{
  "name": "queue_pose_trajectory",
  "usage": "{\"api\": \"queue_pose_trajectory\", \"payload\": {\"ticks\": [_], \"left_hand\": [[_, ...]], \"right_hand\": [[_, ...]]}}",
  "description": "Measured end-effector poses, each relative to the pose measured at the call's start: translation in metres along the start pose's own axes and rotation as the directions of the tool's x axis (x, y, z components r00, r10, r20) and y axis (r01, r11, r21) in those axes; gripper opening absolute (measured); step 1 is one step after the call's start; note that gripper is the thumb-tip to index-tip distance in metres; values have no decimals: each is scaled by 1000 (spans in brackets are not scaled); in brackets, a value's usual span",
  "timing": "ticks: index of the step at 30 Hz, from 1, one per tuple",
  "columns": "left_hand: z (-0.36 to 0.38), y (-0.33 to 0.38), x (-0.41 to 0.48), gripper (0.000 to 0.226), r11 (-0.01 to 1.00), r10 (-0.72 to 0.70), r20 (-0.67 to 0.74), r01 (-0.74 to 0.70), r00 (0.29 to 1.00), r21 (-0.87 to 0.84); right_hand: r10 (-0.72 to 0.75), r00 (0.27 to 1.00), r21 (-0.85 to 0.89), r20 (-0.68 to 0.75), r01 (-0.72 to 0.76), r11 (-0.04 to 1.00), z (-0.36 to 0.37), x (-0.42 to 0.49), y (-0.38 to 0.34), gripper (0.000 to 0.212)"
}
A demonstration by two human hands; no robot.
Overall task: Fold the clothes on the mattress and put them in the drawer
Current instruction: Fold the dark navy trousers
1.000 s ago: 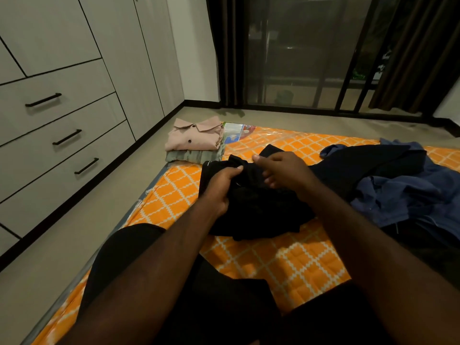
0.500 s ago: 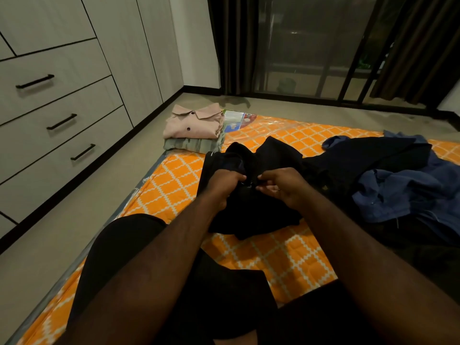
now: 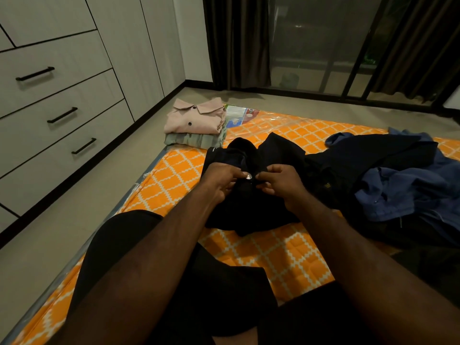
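A black garment (image 3: 251,210) lies crumpled on the orange patterned mattress (image 3: 174,175) in front of me. My left hand (image 3: 221,181) and my right hand (image 3: 280,181) both pinch its fabric on either side of a shiny round button (image 3: 248,176). A folded pink shirt (image 3: 195,118) sits on a folded greenish garment (image 3: 194,140) at the mattress's far left corner. A heap of blue and dark clothes (image 3: 403,185) lies unfolded to my right. The drawers (image 3: 62,115) in the wall unit on the left are closed.
Bare floor (image 3: 82,202) runs between the mattress and the drawer unit. Dark curtains (image 3: 236,41) and a glass sliding door (image 3: 316,46) stand at the back. A printed label (image 3: 240,115) shows under the mattress's plastic cover. My legs in black shorts fill the foreground.
Both hands have come down and closer together on the black garment, from lifting its top edge to pinching it around the button. The view has tilted slightly.
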State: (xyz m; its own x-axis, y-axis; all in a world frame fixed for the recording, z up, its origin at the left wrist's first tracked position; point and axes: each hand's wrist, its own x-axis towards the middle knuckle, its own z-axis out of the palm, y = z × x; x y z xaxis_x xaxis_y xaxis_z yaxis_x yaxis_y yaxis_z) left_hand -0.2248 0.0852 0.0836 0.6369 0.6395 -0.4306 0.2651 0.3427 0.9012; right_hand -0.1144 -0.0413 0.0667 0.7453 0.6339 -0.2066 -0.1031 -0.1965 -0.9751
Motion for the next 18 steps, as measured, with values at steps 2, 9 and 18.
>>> {"api": "queue_pose_trajectory", "payload": {"ticks": [2,9,18], "left_hand": [[3,-2,2,14,994,37,-20,-39,999,-103],[12,-17,5,16,976,90,-92,-106,992,-191],[17,-23,6,18,974,226,-308,-225,924,40]], "right_hand": [[-66,998,-21,-1,66,998,0,-1,1,7],[-329,944,-283,-25,309,908,4,1,14,4],[-364,931,-284,34,358,889,3,3,18,13]]}}
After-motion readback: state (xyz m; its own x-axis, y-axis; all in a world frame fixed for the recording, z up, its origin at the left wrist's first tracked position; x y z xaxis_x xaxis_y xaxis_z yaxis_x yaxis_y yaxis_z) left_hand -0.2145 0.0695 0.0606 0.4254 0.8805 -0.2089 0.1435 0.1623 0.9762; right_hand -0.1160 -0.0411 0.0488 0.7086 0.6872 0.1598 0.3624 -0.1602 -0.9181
